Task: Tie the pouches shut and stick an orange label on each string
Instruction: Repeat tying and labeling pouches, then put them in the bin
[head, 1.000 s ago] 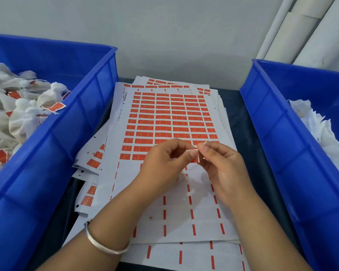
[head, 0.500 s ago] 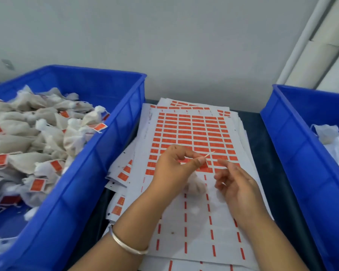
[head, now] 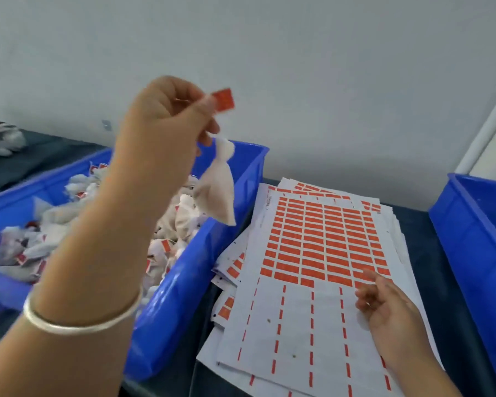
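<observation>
The string on the raised pouch (head: 216, 190) is too thin and blurred to make out, so how the orange label (head: 224, 100) joins it cannot be told. The left hand (head: 166, 121) is smeared by motion, and its arm covers part of the left bin (head: 184, 296). The right bin (head: 476, 233) is cut off by the frame's edge. Print on the label sheets (head: 321, 245) is unreadable. A pale bundle (head: 0, 141) far left is too blurred to identify.

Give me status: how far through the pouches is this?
Done: left bin holds a heap of tied, labelled pouches. In hand: left hand holds a tied pouch by its orange label above that bin. Left: right bin, contents unseen; right hand idle over label sheet.
</observation>
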### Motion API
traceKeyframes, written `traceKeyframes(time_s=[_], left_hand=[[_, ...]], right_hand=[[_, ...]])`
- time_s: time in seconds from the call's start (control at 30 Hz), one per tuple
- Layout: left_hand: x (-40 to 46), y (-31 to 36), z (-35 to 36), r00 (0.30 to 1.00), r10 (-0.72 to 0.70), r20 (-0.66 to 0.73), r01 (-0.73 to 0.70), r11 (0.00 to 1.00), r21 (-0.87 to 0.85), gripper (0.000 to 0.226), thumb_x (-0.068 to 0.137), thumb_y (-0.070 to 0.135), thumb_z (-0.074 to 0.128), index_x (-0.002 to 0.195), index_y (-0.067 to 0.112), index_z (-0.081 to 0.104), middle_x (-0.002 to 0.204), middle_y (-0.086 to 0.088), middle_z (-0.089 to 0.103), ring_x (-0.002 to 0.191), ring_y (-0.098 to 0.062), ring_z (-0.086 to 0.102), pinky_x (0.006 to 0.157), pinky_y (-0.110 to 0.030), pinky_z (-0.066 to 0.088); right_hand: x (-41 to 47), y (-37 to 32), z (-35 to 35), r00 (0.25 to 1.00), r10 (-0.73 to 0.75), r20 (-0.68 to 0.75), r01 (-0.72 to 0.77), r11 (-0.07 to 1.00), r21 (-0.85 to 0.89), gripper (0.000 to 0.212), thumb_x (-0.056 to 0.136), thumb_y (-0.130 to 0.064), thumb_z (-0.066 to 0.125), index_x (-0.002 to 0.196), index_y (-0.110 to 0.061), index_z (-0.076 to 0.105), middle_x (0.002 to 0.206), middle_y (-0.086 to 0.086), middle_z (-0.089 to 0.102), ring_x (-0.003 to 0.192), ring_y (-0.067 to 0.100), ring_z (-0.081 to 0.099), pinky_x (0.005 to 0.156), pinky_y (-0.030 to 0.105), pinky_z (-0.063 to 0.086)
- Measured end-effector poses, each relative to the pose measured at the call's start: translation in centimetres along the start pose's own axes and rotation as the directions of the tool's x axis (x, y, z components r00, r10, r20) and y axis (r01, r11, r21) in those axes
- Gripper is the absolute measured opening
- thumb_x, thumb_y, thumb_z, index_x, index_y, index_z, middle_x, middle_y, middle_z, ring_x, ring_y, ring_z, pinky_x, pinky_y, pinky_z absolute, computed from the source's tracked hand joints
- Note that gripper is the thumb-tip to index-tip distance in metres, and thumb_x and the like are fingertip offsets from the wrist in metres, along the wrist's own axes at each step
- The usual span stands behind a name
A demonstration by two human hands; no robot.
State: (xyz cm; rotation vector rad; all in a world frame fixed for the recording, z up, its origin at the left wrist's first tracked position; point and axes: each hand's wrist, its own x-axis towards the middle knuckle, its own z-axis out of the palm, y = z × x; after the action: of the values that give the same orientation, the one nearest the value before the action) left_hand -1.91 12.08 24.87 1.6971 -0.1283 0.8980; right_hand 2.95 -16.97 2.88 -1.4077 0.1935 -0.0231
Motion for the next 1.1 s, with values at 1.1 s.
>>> traceKeyframes(time_s=[1.1], left_hand=[[-12.3, -5.1, 9.7, 0.584, -0.44, 0.682, -0.14, 0.773, 0.618, 0.016, 0.094, 0.033, 0.048, 0.104, 0.035, 0.06, 0.093, 0.017, 0.061, 0.083, -0.003, 0.058, 0.075, -0.019, 0.046]], right_hand=[[-10.2, -12.1, 0.6, 0.907, -0.2, 0.37, 0.417, 0.537, -0.733, 0.015, 0.092, -0.039, 0.052, 0.095, -0.054, 0.054, 0.107, -0.036, 0.05, 0.099, -0.019, 0.049, 0.079, 0.009, 0.044]])
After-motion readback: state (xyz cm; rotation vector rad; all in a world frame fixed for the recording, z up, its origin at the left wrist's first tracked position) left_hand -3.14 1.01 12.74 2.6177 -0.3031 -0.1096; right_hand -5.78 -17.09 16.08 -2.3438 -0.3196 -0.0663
